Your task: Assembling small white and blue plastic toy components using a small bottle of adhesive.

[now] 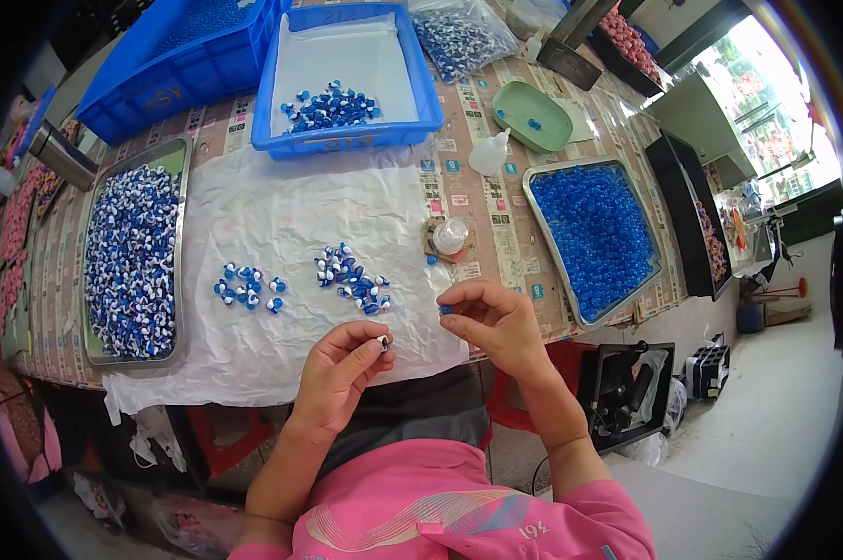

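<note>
Between the thumb and fingers of my left hand (340, 364) is a small blue-and-white bead piece (384, 343), held over the front edge of the white paper (244, 350). My right hand (496, 322) pinches a small clear blue bead (445, 309) a little way off to the right. Ahead of my hands, two loose groups of blue-and-white pieces lie on the paper, a left cluster (247, 287) and a larger middle cluster (347, 273). Near my right hand stands a small clear jar (450, 236), with a single blue bead (431, 260) beside it.
At left, a metal tray (182, 233) holds many blue-and-white pieces; at right, another metal tray (585, 317) is full of blue beads. A blue bin (347, 142), a white squeeze bottle (490, 154), a green dish (532, 133) and a filled plastic bag (463, 37) stand farther back.
</note>
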A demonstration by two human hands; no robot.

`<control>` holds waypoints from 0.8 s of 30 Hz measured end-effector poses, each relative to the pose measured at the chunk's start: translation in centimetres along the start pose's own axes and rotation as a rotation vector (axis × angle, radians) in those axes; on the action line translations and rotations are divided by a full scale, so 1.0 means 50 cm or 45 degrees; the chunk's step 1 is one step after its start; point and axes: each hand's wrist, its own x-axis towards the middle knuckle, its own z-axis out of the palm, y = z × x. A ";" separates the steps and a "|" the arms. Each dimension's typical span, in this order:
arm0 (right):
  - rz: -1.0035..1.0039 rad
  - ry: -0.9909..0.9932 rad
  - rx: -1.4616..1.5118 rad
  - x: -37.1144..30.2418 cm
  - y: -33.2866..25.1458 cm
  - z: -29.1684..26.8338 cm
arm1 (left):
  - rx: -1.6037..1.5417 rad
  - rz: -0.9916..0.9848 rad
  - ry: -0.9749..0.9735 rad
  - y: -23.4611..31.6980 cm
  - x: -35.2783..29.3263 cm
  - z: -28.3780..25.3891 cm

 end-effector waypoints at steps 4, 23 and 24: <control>-0.086 -0.040 -0.034 0.003 0.004 0.001 | 0.008 -0.001 0.009 0.000 0.001 -0.003; -0.078 0.016 0.015 0.008 -0.005 0.003 | -0.030 -0.025 -0.050 0.010 -0.004 -0.017; -0.077 0.009 0.014 0.011 -0.006 0.001 | -0.032 -0.021 -0.044 0.011 -0.004 -0.019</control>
